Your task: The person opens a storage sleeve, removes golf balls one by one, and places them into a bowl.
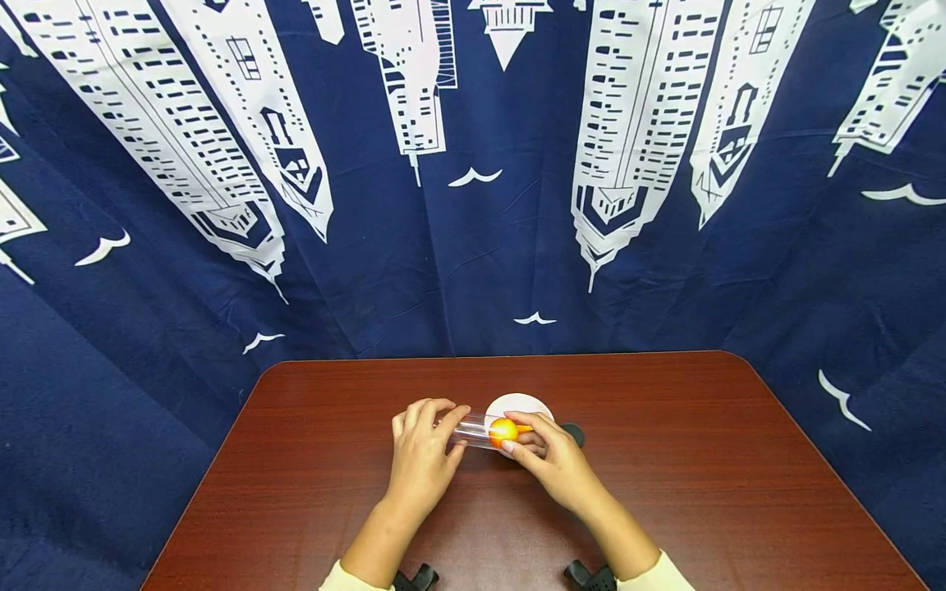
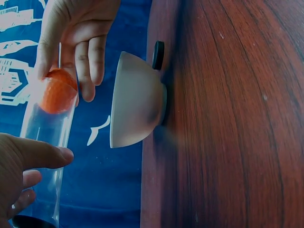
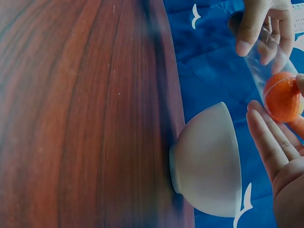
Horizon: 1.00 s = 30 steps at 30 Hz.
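Observation:
My left hand (image 1: 424,447) grips a clear tube (image 1: 473,431), held sideways above the table. A dark end (image 2: 33,221) of the tube shows below that hand in the left wrist view. At the other end sits an orange ball (image 1: 503,432), partly inside the tube's mouth. My right hand (image 1: 550,460) pinches the ball between thumb and fingers, its other fingers extended in the right wrist view. A narrow orange-yellow piece (image 1: 524,428) shows beside the ball, partly hidden by the fingers. Beyond the hands stands a white bowl (image 1: 517,402), upright on the table.
Right of the bowl lies a dark round disc (image 1: 574,434), partly hidden by my right hand. The brown wooden table (image 1: 332,509) reaches back to a dark blue cloth (image 1: 414,271) with white building prints. Black wrist devices (image 1: 591,576) show at the bottom edge.

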Each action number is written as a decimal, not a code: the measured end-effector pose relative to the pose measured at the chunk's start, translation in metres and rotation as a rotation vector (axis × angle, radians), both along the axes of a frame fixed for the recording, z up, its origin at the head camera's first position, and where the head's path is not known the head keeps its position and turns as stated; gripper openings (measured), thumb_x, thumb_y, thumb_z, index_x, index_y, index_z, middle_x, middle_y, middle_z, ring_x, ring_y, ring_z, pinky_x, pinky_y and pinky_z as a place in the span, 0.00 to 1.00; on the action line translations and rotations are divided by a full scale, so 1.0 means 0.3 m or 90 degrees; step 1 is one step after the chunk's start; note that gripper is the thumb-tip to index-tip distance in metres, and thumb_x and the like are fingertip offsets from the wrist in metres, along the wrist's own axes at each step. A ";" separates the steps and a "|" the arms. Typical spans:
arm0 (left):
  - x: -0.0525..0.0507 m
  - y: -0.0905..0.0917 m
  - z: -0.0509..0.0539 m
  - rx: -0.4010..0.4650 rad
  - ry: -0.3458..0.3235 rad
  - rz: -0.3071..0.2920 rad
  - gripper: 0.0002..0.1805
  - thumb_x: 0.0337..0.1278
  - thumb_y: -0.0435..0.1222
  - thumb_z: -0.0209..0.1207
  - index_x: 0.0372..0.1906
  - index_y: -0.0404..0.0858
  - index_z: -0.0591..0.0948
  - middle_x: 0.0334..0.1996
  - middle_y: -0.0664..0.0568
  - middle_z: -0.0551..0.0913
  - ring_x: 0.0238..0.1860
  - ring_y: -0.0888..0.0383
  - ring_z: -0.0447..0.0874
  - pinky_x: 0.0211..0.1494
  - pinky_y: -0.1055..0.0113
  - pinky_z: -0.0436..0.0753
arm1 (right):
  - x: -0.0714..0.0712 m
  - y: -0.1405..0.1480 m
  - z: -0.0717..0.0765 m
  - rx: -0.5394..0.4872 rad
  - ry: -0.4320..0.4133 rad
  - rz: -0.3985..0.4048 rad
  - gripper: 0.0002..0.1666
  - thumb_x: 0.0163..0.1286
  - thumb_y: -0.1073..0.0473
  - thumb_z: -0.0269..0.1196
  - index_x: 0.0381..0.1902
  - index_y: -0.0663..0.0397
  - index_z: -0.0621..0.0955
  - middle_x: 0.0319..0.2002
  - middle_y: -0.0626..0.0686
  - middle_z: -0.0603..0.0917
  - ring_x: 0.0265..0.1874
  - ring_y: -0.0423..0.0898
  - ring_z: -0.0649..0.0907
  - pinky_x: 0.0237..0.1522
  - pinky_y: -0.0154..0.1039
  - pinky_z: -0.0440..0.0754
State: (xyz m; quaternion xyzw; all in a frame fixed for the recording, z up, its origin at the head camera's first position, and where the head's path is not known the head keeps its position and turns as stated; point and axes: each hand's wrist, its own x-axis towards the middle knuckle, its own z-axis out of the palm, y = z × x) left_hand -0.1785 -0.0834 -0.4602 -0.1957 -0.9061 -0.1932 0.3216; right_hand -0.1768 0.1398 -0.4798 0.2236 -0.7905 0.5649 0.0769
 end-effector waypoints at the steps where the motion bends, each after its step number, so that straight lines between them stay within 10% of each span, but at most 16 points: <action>1: 0.000 0.000 0.000 0.001 0.000 0.000 0.31 0.34 0.34 0.81 0.52 0.51 0.86 0.50 0.55 0.81 0.57 0.51 0.75 0.57 0.52 0.68 | 0.000 -0.001 0.001 -0.004 -0.003 0.001 0.27 0.69 0.59 0.68 0.64 0.56 0.78 0.52 0.54 0.83 0.47 0.43 0.86 0.49 0.30 0.85; 16: -0.005 0.005 -0.017 0.044 -0.007 0.005 0.31 0.33 0.36 0.82 0.51 0.50 0.85 0.48 0.55 0.81 0.55 0.51 0.76 0.53 0.53 0.69 | -0.001 0.005 0.011 -0.028 0.057 -0.023 0.25 0.67 0.65 0.68 0.61 0.64 0.78 0.50 0.56 0.83 0.44 0.44 0.87 0.46 0.31 0.86; 30: -0.012 0.001 -0.039 0.185 -0.150 -0.013 0.31 0.43 0.37 0.79 0.57 0.50 0.83 0.51 0.54 0.81 0.56 0.52 0.77 0.55 0.54 0.77 | -0.022 0.046 0.036 -0.030 0.088 -0.052 0.26 0.65 0.68 0.69 0.61 0.59 0.80 0.52 0.57 0.82 0.45 0.44 0.87 0.47 0.33 0.86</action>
